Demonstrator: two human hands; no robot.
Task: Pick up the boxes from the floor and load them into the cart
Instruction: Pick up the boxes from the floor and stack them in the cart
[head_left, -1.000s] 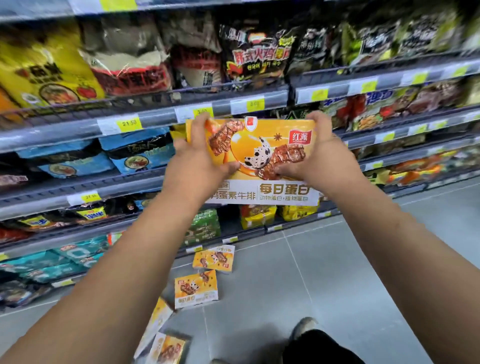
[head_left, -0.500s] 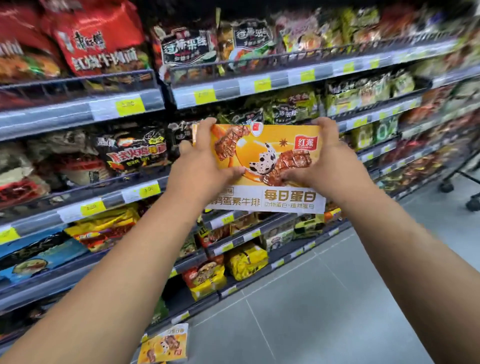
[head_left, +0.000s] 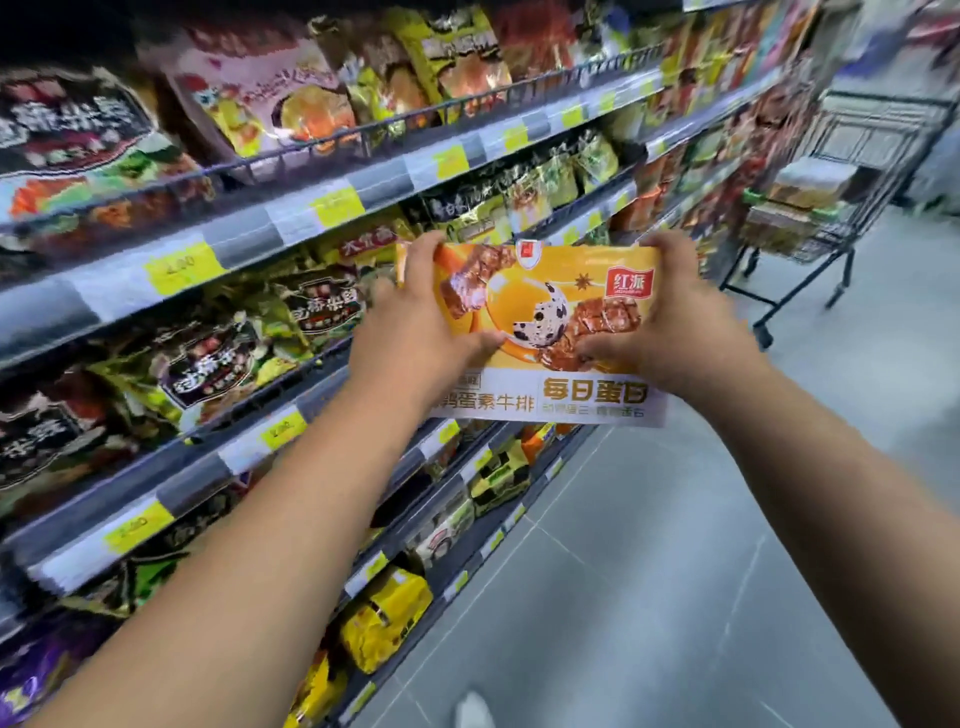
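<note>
A long run of shop shelving (head_left: 332, 208) fills the left side, at least four tiers packed with snack bags, with yellow price tags (head_left: 337, 205) along each edge. Grey tiled floor (head_left: 675, 571) stretches along the right side. One wire shopping cart (head_left: 852, 156) stands at the far right, close beside the shelving (blurred, with stacked packages inside). One orange and white box (head_left: 550, 312), printed with meat pieces and a speckled egg, is held up in the air in front of the middle shelves, well apart from the cart. Two bare arms reach forward to it. The left hand (head_left: 415, 332) grips its left end and the right hand (head_left: 675, 322) its right end, each with fingers curled over the top edge and thumb pressed on the front. One pale shoe tip (head_left: 475, 712) shows at the bottom.
</note>
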